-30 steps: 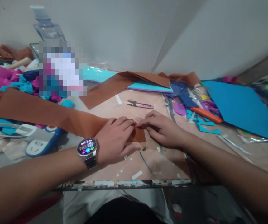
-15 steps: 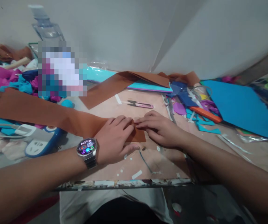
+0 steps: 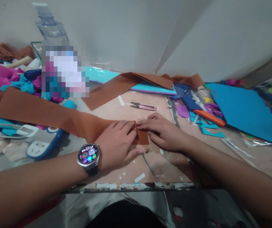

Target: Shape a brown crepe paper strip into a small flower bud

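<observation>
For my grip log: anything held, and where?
The left hand lies on the brown strip near its right end, where the right hand touches it; whether it's pinched cannot be told.

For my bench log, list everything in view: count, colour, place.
near strip: one, brown, left to centre
far strip: one, brown, back centre
snips: one, pink and black, centre
sheets: uncounted, turquoise, back centre
blue sheet: one, blue, right
orange tool: one, orange, right
scraps: many, mixed, both sides
power strip: one, white-blue, left
charger: one, white, left
bottle: one, clear, back left
table: one, beige, centre
wall: one, grey, back
watch: one, dark, lower left
left hand: one, on near strip
right hand: one, at near strip
</observation>
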`<state>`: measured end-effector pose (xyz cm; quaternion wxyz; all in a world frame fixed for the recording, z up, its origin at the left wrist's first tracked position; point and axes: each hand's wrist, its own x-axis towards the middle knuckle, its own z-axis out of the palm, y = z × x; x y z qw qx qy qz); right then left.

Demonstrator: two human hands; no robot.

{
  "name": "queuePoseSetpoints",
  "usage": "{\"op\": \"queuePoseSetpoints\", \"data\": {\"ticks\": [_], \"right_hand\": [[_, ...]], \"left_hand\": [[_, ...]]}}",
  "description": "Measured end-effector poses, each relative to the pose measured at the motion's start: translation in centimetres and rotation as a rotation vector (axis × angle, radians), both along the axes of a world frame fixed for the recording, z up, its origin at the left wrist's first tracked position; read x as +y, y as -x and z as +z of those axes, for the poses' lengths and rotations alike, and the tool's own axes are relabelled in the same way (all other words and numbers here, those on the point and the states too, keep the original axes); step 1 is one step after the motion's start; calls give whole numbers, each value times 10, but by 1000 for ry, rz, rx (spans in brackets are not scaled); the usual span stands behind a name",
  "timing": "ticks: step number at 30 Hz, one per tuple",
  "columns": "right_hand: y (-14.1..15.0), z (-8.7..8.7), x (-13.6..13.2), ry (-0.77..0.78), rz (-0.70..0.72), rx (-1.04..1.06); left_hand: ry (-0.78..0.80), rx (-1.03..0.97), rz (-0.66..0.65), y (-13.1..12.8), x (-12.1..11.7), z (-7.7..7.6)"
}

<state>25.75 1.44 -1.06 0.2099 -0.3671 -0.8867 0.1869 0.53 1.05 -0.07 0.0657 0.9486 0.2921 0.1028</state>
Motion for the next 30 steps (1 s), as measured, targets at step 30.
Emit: {"op": "queuePoseSetpoints", "data": {"ticks": [30], "right_hand": [[-2,0,0,-15,0,-30]], "left_hand": [[-39,47,66,0,0,5]]}}
